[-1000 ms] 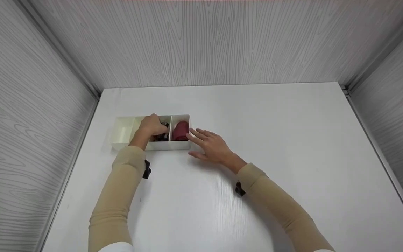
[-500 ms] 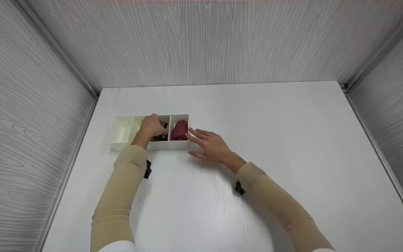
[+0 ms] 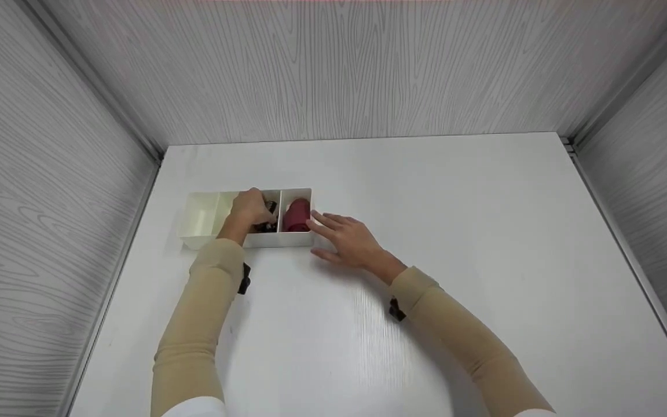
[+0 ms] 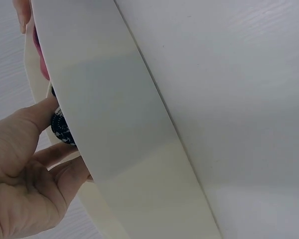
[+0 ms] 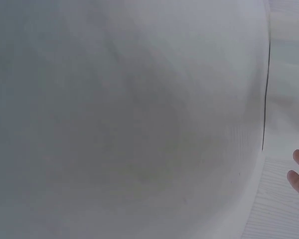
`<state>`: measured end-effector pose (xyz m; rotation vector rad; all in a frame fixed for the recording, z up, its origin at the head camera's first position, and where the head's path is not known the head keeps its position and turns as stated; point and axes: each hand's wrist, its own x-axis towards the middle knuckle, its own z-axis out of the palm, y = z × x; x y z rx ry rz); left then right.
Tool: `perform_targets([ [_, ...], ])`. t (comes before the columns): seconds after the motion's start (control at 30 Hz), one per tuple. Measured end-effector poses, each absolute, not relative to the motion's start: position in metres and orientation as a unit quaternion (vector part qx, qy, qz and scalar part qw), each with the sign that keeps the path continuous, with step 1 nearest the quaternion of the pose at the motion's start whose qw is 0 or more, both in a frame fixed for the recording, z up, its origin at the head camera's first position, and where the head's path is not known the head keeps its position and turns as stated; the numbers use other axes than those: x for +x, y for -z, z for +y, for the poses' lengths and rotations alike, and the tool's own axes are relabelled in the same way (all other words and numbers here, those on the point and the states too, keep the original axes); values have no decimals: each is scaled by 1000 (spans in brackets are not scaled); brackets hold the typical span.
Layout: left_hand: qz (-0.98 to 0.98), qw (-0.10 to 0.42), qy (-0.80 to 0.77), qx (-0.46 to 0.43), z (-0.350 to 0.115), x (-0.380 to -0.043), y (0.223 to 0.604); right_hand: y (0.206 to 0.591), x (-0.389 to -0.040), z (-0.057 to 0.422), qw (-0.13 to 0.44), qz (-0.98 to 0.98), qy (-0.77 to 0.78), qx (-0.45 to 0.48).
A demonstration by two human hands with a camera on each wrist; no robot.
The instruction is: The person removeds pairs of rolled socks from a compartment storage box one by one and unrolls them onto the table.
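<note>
A long white divided box [image 3: 281,240] stands on the table in the head view. My left hand [image 3: 249,208] reaches down into a middle compartment. There its thumb and fingers pinch a dark rolled cloth with a white pattern [image 4: 61,127], as the left wrist view shows; the box's side wall hides the fingertips. In the end compartment on the right lies a red rolled cloth [image 3: 297,216]. My right hand [image 3: 348,240] has its fingers spread and extended, fingertips right at the box's right end wall.
The box's left compartment [image 3: 200,217] shows its bare inside. White table surface [image 3: 455,231] extends around the box. Grey wood-grain panels [image 3: 333,75] rise at the back and on both sides.
</note>
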<state>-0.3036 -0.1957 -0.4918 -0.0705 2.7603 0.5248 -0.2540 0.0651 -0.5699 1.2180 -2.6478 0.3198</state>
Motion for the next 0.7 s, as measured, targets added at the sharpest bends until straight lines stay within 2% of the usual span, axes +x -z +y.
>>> perform_targets([
  [0.47,966,167,-198,-17,-197,-305,493,571,-254,65,122,-895,-105,416],
  [0.7,964,157,-214,-10,-199,-304,491,568,-254,66,104,-898,-102,414],
])
